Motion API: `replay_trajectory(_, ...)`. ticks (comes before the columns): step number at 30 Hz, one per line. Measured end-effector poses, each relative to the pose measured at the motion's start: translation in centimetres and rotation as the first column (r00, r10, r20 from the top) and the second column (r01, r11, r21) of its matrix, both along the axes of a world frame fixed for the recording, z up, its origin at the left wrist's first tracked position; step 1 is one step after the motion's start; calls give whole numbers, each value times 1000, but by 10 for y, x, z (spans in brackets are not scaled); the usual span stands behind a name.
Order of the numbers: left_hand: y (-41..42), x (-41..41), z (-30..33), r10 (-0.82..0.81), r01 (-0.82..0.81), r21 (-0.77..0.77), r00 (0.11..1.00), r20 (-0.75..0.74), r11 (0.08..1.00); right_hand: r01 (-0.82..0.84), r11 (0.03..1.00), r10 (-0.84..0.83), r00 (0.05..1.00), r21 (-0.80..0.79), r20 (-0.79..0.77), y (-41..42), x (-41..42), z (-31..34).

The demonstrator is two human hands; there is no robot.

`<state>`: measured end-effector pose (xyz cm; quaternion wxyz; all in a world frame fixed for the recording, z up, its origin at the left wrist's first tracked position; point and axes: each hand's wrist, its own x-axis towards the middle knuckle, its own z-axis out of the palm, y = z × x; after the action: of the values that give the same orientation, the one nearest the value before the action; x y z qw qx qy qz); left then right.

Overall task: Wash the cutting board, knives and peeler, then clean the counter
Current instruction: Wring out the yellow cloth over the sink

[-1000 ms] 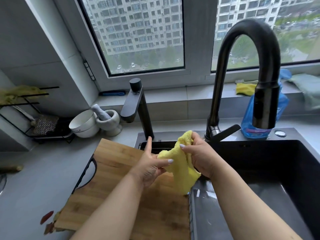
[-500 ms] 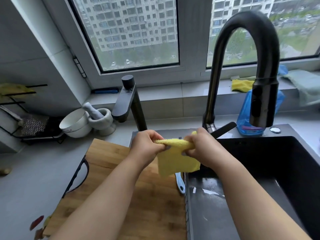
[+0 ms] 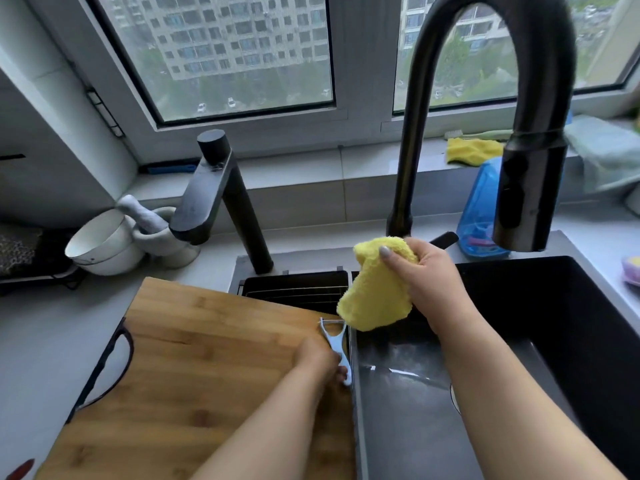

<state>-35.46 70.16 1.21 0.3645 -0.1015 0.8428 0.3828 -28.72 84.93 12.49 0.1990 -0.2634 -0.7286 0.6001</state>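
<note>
Y-shaped plastic peeler on wooden board

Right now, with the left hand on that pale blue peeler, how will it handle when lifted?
The peeler looks like thin plastic, so probably light and stiff. It lies flat at the cutting board edge beside the sink, so a clumsy nudge might tip it in. The left hand grips only its handle; if wet, it may slip.
</note>
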Motion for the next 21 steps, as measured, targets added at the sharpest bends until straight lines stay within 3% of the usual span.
replay_trajectory(4, 7, -7, -10, -336, 254, -364, 924, -181, 896, 27, 996, -29, 999, -83, -23, 3, 1, -5)
replay_trajectory(9, 12, -9, -19, -416, 275, -474, 882, -221, 836, 38, 991, -43, 998, -129, -37, 7, 1, -13)
replay_trajectory(16, 0, -15, 16, -362, 193, -451, 874, -324, 871, 52, 981, -55, 998, -187, -8, 1, -5, -21)
replay_trajectory(21, -20, -13, 46, -53, 25, -66, 889, -456, 997, 108, 973, -110, 994, -202, 2, -15, -10, -21)
